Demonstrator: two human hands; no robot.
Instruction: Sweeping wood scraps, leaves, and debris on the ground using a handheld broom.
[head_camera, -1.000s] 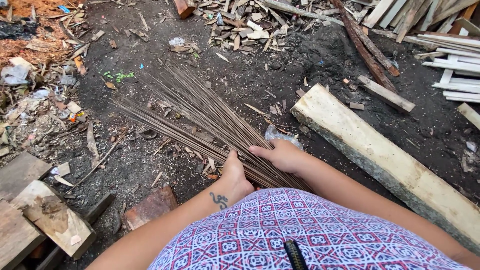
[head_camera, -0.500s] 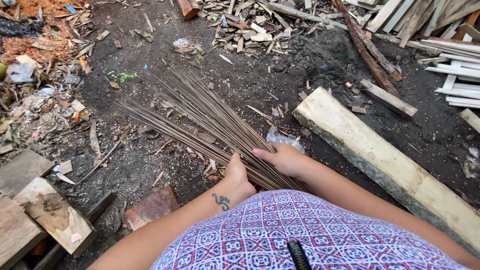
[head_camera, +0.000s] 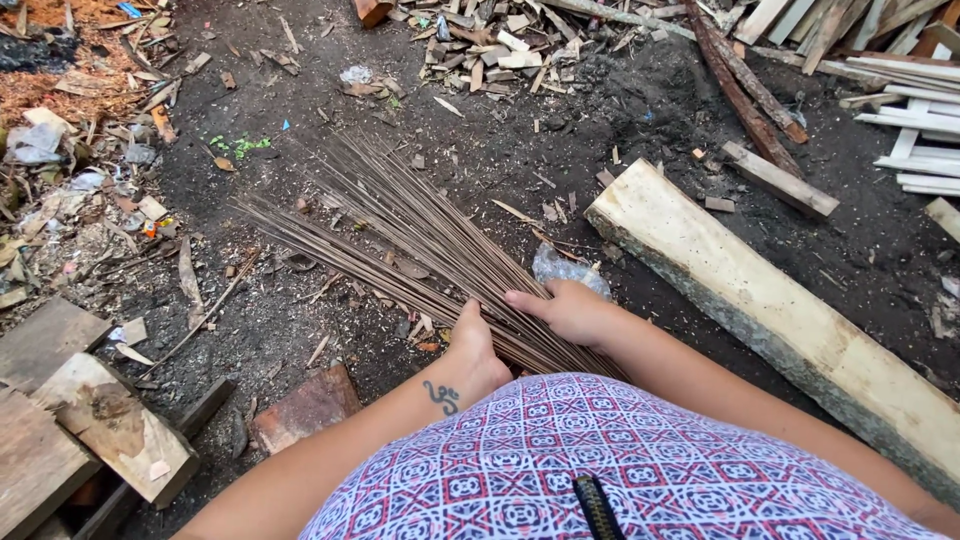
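Head view looks straight down on a bundle of thin brown sticks (head_camera: 400, 235) lying on dark, sooty ground (head_camera: 560, 150). The sticks are gathered tight at the near end, close to the person's body, and fan out away toward the upper left, their far tips spread over the dirt. The left hand (head_camera: 473, 348) sits at the gathered end on the bundle's left side, its grip closed around the sticks with the thumb up along them; a small dark tattoo shows on that wrist. The right hand (head_camera: 566, 311) lies on top of the same end from the right, fingers flat and pointing left, pressing on the sticks; its grip is together on the bundle rather than spread. The two hands are just beside each other. A crumpled clear plastic scrap (head_camera: 565, 270) lies touching the far side of the right hand. To the right, a long pale timber slab (head_camera: 760, 300) with bark on its edge runs diagonally. A reddish brick (head_camera: 305, 410) lies near the left forearm, and weathered wood blocks (head_camera: 90, 430) sit at the lower left. Wood scraps (head_camera: 490, 50) litter the top, white slats (head_camera: 915, 130) the upper right.
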